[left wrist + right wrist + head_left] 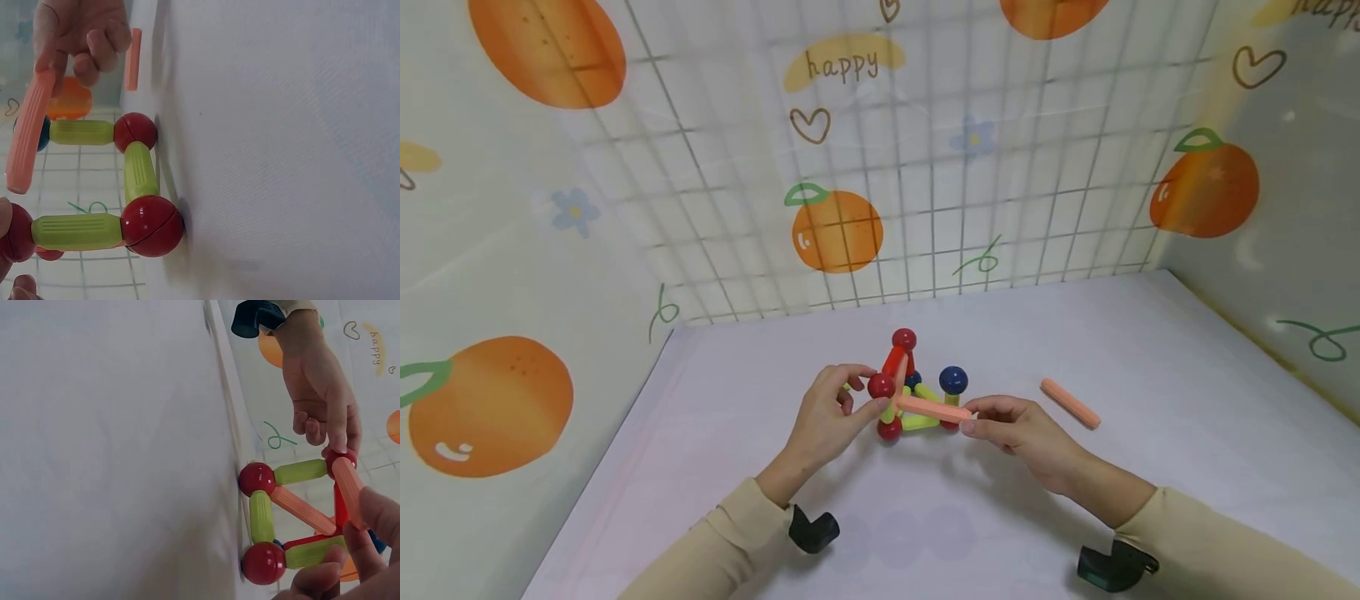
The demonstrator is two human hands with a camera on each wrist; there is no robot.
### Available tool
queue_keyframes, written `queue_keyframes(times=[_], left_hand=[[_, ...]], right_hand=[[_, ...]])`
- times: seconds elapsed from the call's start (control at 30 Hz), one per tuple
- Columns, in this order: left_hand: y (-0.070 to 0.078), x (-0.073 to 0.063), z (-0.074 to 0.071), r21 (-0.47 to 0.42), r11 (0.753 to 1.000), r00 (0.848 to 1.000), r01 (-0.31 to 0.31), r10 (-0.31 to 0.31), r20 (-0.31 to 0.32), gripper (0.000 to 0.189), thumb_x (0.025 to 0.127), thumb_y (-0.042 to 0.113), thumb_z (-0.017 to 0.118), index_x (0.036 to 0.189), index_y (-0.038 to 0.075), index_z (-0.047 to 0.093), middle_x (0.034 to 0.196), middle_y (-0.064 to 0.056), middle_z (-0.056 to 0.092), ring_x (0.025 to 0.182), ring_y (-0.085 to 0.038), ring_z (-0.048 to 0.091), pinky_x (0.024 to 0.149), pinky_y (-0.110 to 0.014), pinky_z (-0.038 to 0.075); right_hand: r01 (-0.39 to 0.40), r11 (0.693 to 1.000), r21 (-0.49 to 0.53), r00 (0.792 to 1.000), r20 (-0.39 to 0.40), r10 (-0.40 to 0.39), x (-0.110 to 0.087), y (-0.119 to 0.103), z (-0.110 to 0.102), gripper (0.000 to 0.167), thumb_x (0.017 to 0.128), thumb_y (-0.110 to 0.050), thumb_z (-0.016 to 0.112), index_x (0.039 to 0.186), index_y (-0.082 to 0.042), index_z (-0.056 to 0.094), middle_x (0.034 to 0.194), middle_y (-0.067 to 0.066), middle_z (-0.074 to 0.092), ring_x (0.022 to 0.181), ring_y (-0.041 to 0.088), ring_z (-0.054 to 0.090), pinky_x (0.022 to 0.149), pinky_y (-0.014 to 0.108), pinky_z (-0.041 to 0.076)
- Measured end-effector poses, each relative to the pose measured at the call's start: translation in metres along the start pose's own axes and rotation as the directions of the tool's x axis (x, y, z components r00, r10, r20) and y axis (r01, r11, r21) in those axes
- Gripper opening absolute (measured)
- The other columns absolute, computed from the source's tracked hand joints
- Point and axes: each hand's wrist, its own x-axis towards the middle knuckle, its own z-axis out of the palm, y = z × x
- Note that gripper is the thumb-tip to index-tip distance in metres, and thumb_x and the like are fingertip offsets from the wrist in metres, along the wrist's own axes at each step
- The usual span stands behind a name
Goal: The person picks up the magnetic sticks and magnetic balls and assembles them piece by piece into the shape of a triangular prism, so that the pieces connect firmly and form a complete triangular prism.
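A magnetic stick-and-ball frame of yellow-green rods [78, 231], red rods [339, 503] and red and blue balls stands on the table. My left hand [829, 417] pinches its near upper red ball [882, 385] between thumb and fingers. Beneath that ball, an upright yellow-green rod leads to a lower red ball [152, 225]. My right hand [1030, 429] pinches the far end of a salmon-orange rod [934, 408]. The rod's other end points at the pinched ball, and a narrow gap shows between them in the left wrist view. A blue ball [953, 380] tops the frame's right post.
Another salmon-orange rod [1070, 403] lies on the white table [700, 500], right of the frame. Behind the table rises a wire grid [925, 200] with an orange-print sheet. Black wrist devices [814, 531] sit at both sleeves.
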Motion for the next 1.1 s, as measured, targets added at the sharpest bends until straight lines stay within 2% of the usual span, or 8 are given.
queue_keyframes(times=[0.23,0.4,0.6,0.73,0.83,1.1], left_hand=[[0.000,0.001,0.000,-0.007,1.000,1.000,0.001,-0.001,0.003,0.037,0.084,0.026,0.078,0.118,0.020,0.066,0.099,-0.010,0.058,0.067,-0.014,0.045,0.058,-0.021,0.040],[0.001,0.001,0.000,-0.006,1.000,1.000,0.004,-0.004,-0.003,0.037,0.084,0.024,0.078,0.119,0.019,0.065,0.097,-0.005,0.057,0.066,-0.014,0.045,0.058,-0.021,0.038],[0.002,0.001,0.000,-0.002,1.000,1.000,0.004,-0.004,-0.002,0.038,0.084,0.024,0.078,0.119,0.019,0.065,0.096,-0.004,0.057,0.066,-0.014,0.045,0.058,-0.021,0.038],[0.000,0.000,0.000,-0.002,1.000,1.000,0.010,-0.010,0.004,0.037,0.084,0.025,0.078,0.119,0.020,0.066,0.097,-0.004,0.057,0.067,-0.014,0.045,0.058,-0.021,0.039],[0.000,0.001,-0.001,0.001,1.000,1.000,0.011,-0.011,0.005,0.037,0.084,0.026,0.078,0.119,0.020,0.066,0.097,-0.004,0.057,0.067,-0.013,0.045,0.058,-0.021,0.040],[0.002,0.000,-0.002,0.001,1.000,1.000,0.012,-0.012,0.011,0.039,0.084,0.026,0.077,0.120,0.019,0.065,0.098,-0.004,0.057,0.066,-0.014,0.045,0.057,-0.021,0.039]], right_hand=[[-0.029,1.000,-0.010,0.999,-0.016,0.029,0.005,0.001,0.004,0.041,0.086,-0.027,0.075,0.121,-0.008,0.067,0.082,-0.007,0.056,0.072,0.015,0.040,0.062,0.024,0.031],[-0.045,0.999,-0.026,0.999,-0.028,0.045,0.010,0.002,0.006,0.042,0.085,-0.029,0.076,0.121,-0.008,0.067,0.086,-0.007,0.060,0.074,0.016,0.042,0.062,0.024,0.032],[-0.076,0.995,-0.067,0.997,-0.034,0.074,0.015,0.003,0.008,0.046,0.086,-0.032,0.076,0.123,-0.007,0.068,0.090,-0.008,0.068,0.077,0.015,0.044,0.063,0.024,0.033],[-0.095,0.992,-0.087,0.995,-0.040,0.092,0.017,0.004,0.010,0.046,0.086,-0.032,0.075,0.124,-0.006,0.067,0.089,-0.007,0.066,0.079,0.016,0.043,0.063,0.024,0.032],[-0.108,0.988,-0.106,0.993,-0.048,0.104,0.019,0.004,0.009,0.046,0.087,-0.033,0.074,0.123,-0.006,0.068,0.083,-0.005,0.058,0.079,0.017,0.043,0.064,0.026,0.032],[-0.103,0.981,-0.164,0.991,-0.104,0.086,0.025,0.005,0.008,0.044,0.085,-0.033,0.076,0.115,-0.003,0.064,0.092,0.001,0.058,0.089,0.019,0.044,0.071,0.028,0.037]])
